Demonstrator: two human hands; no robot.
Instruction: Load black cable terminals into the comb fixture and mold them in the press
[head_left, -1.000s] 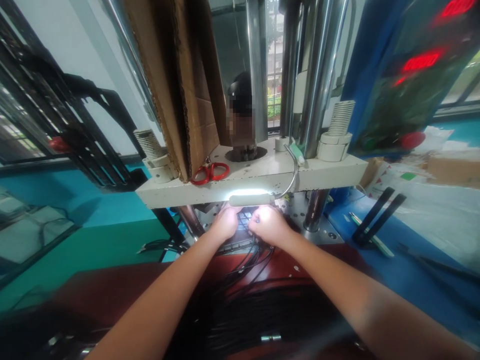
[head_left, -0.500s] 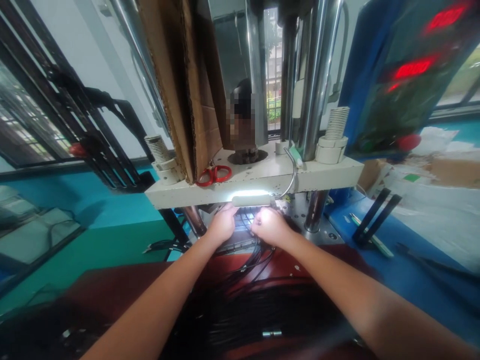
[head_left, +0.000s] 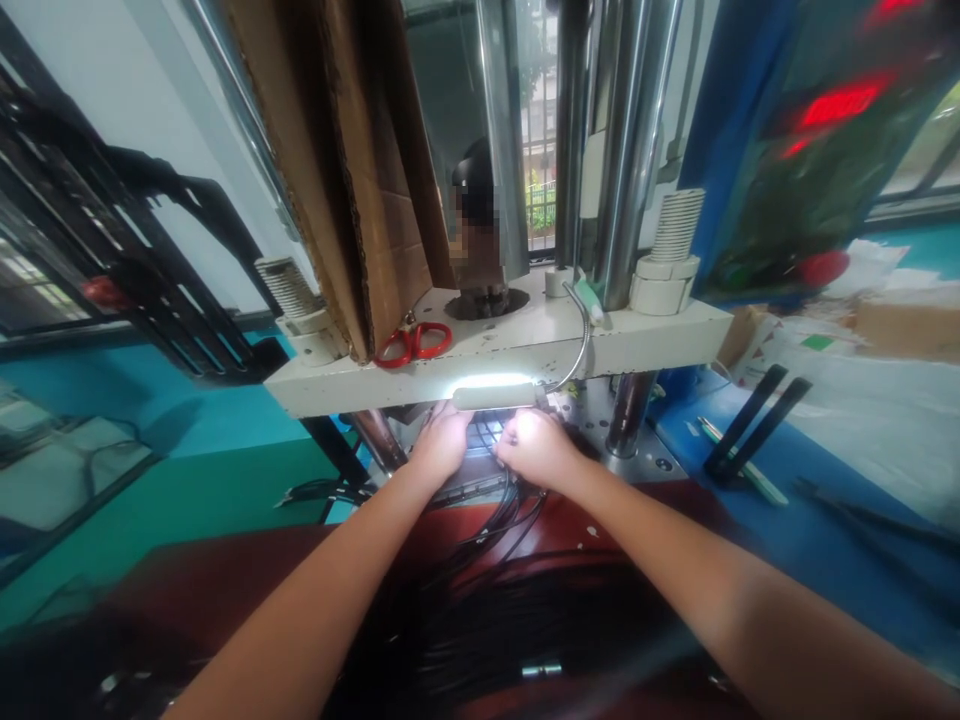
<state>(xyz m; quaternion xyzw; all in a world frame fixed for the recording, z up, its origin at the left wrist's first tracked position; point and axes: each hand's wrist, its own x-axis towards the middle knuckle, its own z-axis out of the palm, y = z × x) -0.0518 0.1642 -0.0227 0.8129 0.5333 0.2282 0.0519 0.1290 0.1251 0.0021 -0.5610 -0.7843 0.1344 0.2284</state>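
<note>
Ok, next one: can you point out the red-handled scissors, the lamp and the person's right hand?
Red-handled scissors (head_left: 414, 344): head view, where the two handle loops meet.
Lamp (head_left: 493, 399): head view, middle of its pale housing, below the bright strip.
Right hand (head_left: 537, 443): head view, back of the hand.

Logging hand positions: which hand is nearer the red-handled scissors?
Left. The left hand is below the red-handled scissors and slightly to their right in the picture; the right hand is also below, but farther right.

The left forearm (head_left: 319, 575) points to 1 o'clock, the right forearm (head_left: 675, 555) to 10; the left hand (head_left: 441, 445) and curled right hand (head_left: 536, 445) sit near, apart.
</note>
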